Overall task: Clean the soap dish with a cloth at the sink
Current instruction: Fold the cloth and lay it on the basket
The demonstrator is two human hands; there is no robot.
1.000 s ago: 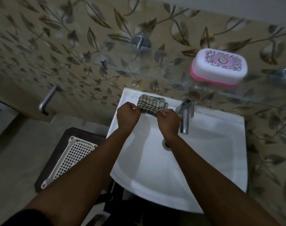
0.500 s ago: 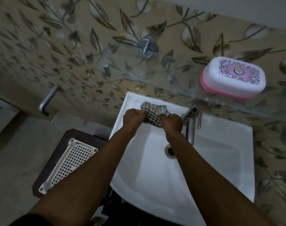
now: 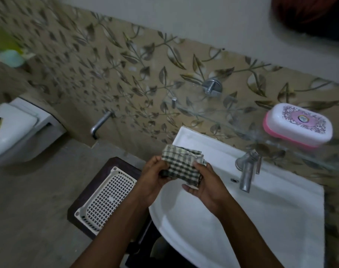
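Two pinches on cloth, left of tap: one by left hand, one by right hand, at opposite edges. Dish above and right of tap, untouched, long axis sideways; probably easiest reached right-handed.

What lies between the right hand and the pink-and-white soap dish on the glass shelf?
Head view: the steel tap stands between right hand and pink-and-white plastic soap dish.

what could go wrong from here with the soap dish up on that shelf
The soap dish sits on the glass shelf above the sink; a careless reach might knock it down onto the tap. The left hand and right hand hold the cloth near the sink's left rim; it could drop outside.
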